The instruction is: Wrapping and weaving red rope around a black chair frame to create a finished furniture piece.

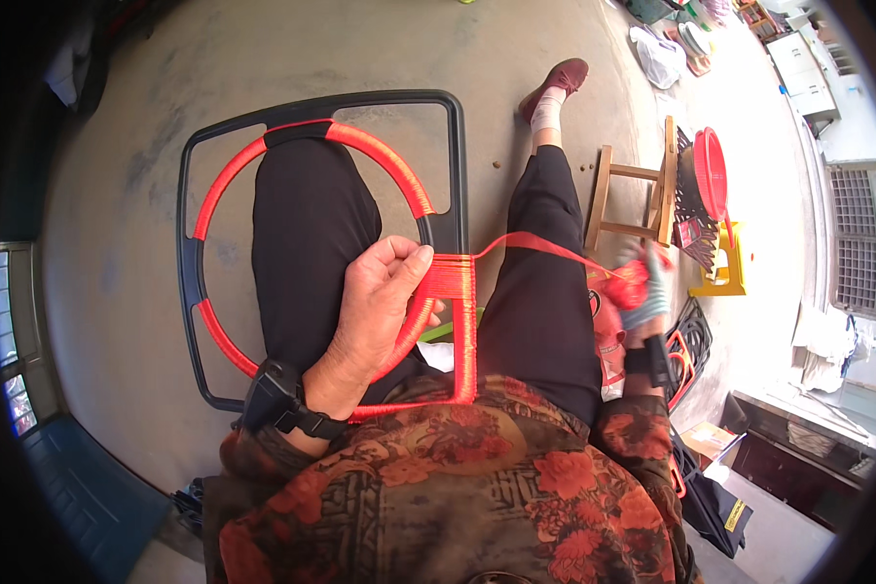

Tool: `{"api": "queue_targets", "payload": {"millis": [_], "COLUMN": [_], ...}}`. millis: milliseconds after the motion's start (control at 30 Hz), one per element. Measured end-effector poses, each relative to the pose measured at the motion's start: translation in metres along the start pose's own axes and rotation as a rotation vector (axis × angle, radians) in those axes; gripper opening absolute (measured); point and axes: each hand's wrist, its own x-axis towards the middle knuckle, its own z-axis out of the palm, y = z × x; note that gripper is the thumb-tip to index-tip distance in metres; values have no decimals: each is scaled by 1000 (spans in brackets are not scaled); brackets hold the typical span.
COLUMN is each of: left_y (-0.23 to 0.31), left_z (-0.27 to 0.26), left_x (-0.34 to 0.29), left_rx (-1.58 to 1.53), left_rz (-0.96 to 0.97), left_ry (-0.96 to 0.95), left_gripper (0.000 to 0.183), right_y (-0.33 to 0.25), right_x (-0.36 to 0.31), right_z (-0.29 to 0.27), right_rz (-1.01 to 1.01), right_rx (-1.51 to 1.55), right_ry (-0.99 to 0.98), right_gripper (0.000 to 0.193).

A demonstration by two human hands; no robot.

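A black square frame with a round inner ring (360,96) rests across my left thigh. Shiny red ribbon is wound around much of the ring and the lower right side. My left hand (375,307) pinches the frame's right-hand crosspiece, thumb on the wound red band (448,279); some fingers are hidden behind it. From that band a loose red ribbon (540,240) runs over my right thigh to a bundle of ribbon (631,284). My right hand (644,304), in a pale grey glove and slightly blurred, is closed around this bundle.
Right of my right leg stand a wooden stool (601,200), a red basket (711,175) and a yellow stool (735,261). Black frames with red winding (689,346) lie beside my right arm. A red plastic bag (608,336) lies by my right thigh.
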Motion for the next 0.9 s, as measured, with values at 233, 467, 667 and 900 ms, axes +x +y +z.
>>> {"api": "queue_targets", "payload": {"millis": [233, 467, 667, 900], "left_y": [0, 1, -6, -10], "left_z": [0, 10, -2, 1], "left_x": [-5, -6, 9, 10], "left_rx": [39, 196, 204, -117], "left_rz": [26, 352, 407, 133], "left_ry": [37, 105, 96, 26], "left_gripper": [21, 51, 41, 39], "right_y": [-73, -26, 1, 53], "right_x": [-1, -80, -113, -61], "right_z": [-44, 212, 263, 228], "right_rz": [-270, -1245, -1256, -259], "right_rx": [298, -1310, -1218, -763], "right_ry": [530, -139, -663, -791], "right_gripper": [35, 31, 42, 33]}}
